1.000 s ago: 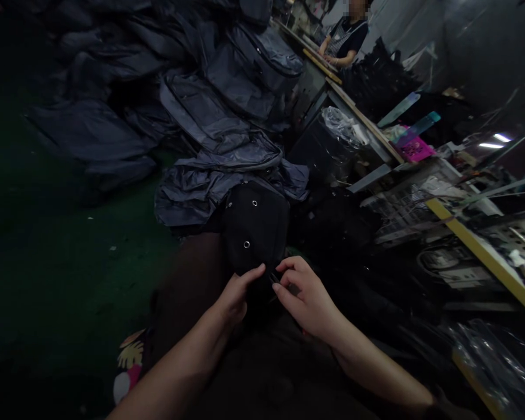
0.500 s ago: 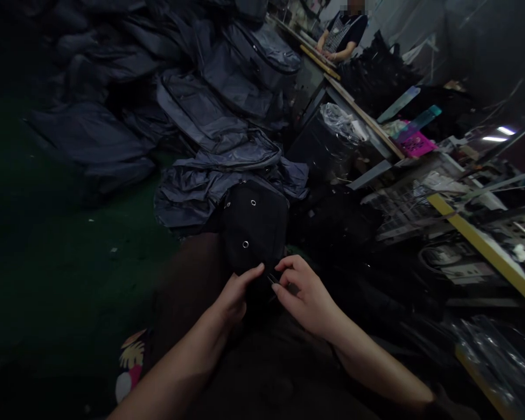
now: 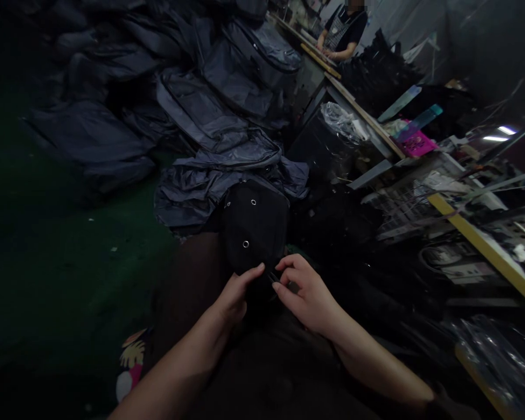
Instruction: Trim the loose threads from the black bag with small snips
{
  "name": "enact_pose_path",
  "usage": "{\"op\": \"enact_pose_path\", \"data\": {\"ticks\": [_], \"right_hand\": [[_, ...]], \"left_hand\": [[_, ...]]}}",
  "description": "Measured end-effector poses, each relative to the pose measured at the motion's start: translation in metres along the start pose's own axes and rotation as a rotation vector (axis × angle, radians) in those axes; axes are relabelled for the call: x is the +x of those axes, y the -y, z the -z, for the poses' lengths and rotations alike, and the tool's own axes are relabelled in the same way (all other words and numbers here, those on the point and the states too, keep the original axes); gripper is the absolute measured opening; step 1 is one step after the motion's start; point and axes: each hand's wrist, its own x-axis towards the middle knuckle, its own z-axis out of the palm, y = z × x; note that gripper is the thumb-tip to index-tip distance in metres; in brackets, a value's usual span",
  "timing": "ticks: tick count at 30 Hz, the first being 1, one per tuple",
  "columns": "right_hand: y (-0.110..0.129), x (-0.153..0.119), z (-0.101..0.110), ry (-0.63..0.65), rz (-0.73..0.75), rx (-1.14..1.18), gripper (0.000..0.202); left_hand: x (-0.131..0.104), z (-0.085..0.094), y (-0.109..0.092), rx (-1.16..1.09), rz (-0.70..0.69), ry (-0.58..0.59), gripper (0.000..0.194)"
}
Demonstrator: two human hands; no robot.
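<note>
Across the person's dark-clothed lap lies a black fabric piece (image 3: 266, 224) set with shiny metal eyelets (image 3: 253, 202); at its near end the left hand (image 3: 235, 296) has its thumb stretched over the cloth, the other fingers mostly hidden, so I cannot tell how firmly they hold it; facing it, the right hand (image 3: 303, 291) has its fingers curled, the tips of forefinger and thumb slightly apart beside a slim dark implement (image 3: 272, 277), though whether they pinch it I cannot tell.

Just beyond the black piece, crumpled grey-blue fabric (image 3: 186, 195) spreads out; behind it, grey-blue bags (image 3: 227, 119) are heaped on the green floor (image 3: 74, 256); to the right of the heap stands a dark bin (image 3: 310, 146) with clear plastic sheeting (image 3: 341, 121) at its top; farther right sits a magenta basket (image 3: 417, 144), and nearer, a yellow bar (image 3: 485, 251) runs diagonally; in the background, a co-worker in a checked apron (image 3: 333, 36) is at a bench, both hands low before them.
</note>
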Motion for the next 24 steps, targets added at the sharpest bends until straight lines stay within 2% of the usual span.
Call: {"op": "enact_pose_path", "data": {"ticks": [19, 24], "right_hand": [[-0.005, 0.016, 0.012, 0.116, 0.134, -0.029, 0.014], [-0.008, 0.010, 0.014, 0.151, 0.016, 0.062, 0.014]], "left_hand": [[-0.001, 0.000, -0.002, 0.006, 0.040, 0.039, 0.039], [0.001, 0.001, -0.002, -0.020, 0.037, 0.021, 0.036]]}}
